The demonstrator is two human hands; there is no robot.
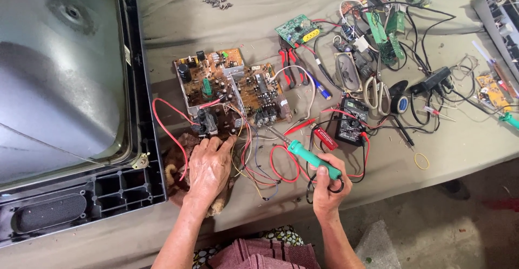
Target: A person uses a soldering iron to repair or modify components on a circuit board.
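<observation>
Both hands work low: left hand [210, 167] presses flat, fingers spread, steadying the brown circuit board [230, 89], while right hand [328, 185] grips a green-handled soldering iron [303, 156] (tip aimed boardward).

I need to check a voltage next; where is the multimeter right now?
In the head view, the black multimeter lies on the table right of centre, just beyond the right hand holding the green-handled soldering iron, below the scissors.

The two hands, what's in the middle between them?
In the head view, between the left hand and right hand lies a tangle of loose wires, mostly red, on the cloth-covered table.
</observation>
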